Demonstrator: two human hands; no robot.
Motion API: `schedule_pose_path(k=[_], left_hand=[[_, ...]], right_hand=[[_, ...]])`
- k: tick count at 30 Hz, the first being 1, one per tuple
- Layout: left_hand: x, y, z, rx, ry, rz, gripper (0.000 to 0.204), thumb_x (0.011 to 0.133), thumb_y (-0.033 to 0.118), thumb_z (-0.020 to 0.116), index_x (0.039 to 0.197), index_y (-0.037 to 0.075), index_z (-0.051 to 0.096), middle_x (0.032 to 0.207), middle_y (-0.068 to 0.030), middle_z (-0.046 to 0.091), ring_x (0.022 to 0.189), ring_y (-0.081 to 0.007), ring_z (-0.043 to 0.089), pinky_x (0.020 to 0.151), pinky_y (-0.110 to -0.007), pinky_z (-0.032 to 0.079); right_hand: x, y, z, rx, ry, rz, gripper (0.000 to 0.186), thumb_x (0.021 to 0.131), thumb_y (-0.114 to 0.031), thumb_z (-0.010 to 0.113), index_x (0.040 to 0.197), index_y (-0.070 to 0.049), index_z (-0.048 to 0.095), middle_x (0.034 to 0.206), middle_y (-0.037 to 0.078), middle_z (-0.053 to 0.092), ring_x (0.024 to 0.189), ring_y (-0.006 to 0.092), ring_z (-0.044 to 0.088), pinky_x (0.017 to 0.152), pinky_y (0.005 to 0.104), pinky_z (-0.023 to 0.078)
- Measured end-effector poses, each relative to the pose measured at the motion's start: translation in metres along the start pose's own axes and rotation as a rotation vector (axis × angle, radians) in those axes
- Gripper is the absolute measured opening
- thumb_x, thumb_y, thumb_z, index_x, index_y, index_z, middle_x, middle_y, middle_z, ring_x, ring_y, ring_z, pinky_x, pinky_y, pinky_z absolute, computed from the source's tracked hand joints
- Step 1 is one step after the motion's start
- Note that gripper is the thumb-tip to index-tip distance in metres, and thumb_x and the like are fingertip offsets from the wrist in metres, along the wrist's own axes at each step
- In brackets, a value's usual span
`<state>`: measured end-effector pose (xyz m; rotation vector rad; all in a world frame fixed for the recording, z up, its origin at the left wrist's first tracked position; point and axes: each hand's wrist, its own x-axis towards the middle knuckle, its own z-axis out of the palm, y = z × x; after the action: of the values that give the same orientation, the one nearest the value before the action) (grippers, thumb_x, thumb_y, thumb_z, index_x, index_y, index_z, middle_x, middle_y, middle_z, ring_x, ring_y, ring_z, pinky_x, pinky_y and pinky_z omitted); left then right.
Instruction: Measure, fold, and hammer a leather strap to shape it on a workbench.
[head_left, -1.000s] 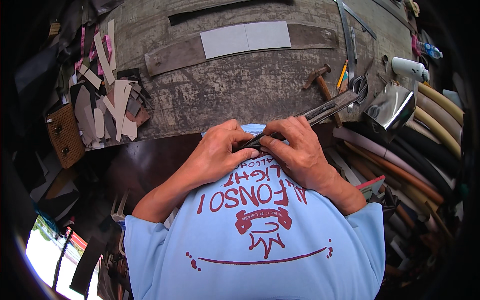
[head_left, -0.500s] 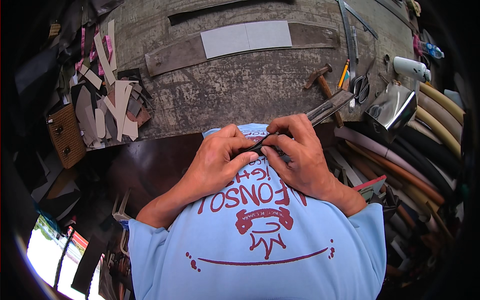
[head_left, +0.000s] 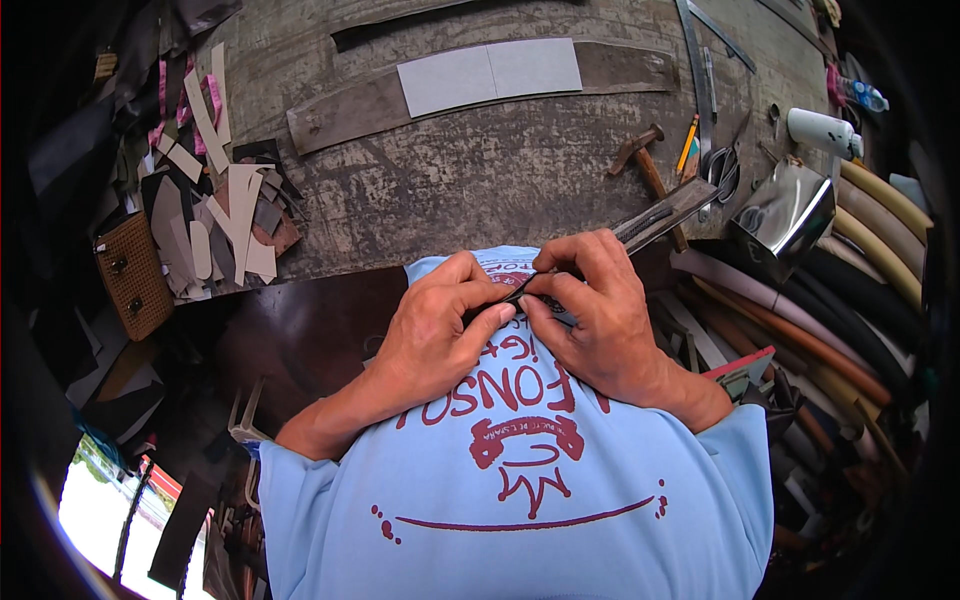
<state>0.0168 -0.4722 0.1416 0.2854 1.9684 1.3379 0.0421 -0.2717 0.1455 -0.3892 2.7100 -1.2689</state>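
Above my lap, close to the table's front edge, both hands pinch one long dark strip, which looks like leather with a black zipper-like band along it. My left hand is closed, thumb and forefinger pressed on the near end. Right beside it, my right hand is closed too, its fingertips gripping the same piece a little farther along. From there the strip runs up to the right, its far end lying over the table edge. My fingers hide the exact spot between the hands.
On the worn table lie a brown strip with white paper on it, a hammer, scissors and a pencil. Leather scraps heap at left. A shiny metal container and rolled material stand right.
The strip's far end has shifted slightly right. My fingers have moved very little, and both hands keep their pinch on the strip.
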Motion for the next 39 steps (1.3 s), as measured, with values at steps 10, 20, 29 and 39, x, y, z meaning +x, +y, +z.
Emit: schedule_pose_path(k=[10,20,29,39], left_hand=[[0.003,-0.004,0.003,-0.016,0.045,0.026,0.016,0.088,0.005,0.067,0.100,-0.004,0.072,0.083,-0.0091,0.058,0.074,-0.0175,0.058,0.066,-0.031,0.045],[0.007,-0.027,0.005,0.040,0.104,0.062,0.017,0.088,0.004,0.067,0.104,-0.001,0.073,0.083,-0.0087,0.058,0.074,-0.0180,0.058,0.063,-0.032,0.045],[0.012,-0.023,-0.004,0.016,-0.057,0.028,0.023,0.087,0.012,0.071,0.108,0.002,0.073,0.083,-0.0063,0.057,0.074,-0.0164,0.056,0.063,-0.031,0.045],[0.012,-0.022,0.001,0.033,-0.028,-0.060,0.027,0.084,0.013,0.076,0.108,0.002,0.074,0.084,-0.0061,0.061,0.072,-0.0135,0.057,0.063,-0.029,0.046]], right_hand=[[0.001,0.001,0.002,-0.033,0.008,-0.015,0.016,0.068,-0.002,0.075,0.079,0.000,0.063,0.096,0.008,0.059,0.088,0.0256,0.055,0.073,0.0377,0.044],[-0.001,0.013,0.003,0.082,0.185,0.173,0.029,0.072,-0.010,0.080,0.096,-0.003,0.067,0.117,0.013,0.056,0.098,0.0273,0.059,0.078,0.0391,0.050],[-0.003,0.030,-0.006,-0.159,-0.071,-0.172,0.021,0.074,-0.008,0.074,0.093,-0.004,0.065,0.104,0.008,0.063,0.093,0.0259,0.061,0.082,0.0398,0.045],[-0.003,0.026,-0.002,-0.103,-0.134,-0.183,0.018,0.079,-0.009,0.072,0.095,-0.003,0.065,0.104,0.010,0.061,0.091,0.0249,0.060,0.076,0.0386,0.044]])
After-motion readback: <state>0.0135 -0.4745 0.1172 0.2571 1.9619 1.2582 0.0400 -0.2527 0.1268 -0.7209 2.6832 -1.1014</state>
